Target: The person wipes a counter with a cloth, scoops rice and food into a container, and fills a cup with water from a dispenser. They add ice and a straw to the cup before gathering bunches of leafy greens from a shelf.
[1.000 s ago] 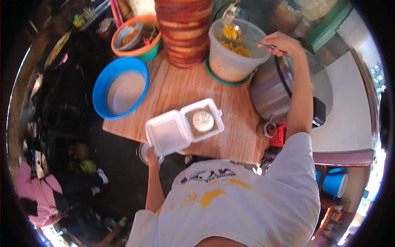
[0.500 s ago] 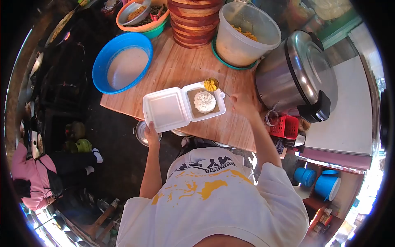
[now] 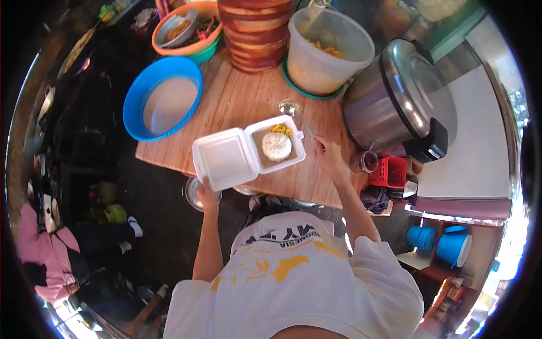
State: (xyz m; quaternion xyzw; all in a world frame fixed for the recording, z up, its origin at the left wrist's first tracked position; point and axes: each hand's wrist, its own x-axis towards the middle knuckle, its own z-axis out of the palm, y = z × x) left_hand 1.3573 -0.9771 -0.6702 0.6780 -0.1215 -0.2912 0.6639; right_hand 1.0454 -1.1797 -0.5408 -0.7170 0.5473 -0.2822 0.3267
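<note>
An open white foam box [image 3: 224, 160] lies at the wooden table's front edge. Its right half holds brown paper, a round mound of white rice [image 3: 276, 147] and a little yellow food [image 3: 281, 130] behind the rice. My left hand [image 3: 206, 192] grips the lid half at its front edge. In my right hand [image 3: 329, 156] is the thin handle of a metal ladle [image 3: 290, 107], whose bowl hangs just behind the box and looks empty.
Behind stand a blue basin [image 3: 162, 99] of pale liquid, stacked round wooden containers [image 3: 255, 34] and a clear bucket [image 3: 330, 51] with yellow food. A steel cooker [image 3: 395, 96] and red basket [image 3: 388, 172] are right. A person in pink [image 3: 51, 248] is far left.
The yellow food has gone from the ladle into the box, behind the rice. The ladle has moved back off the box's edge. The whole view has shifted slightly.
</note>
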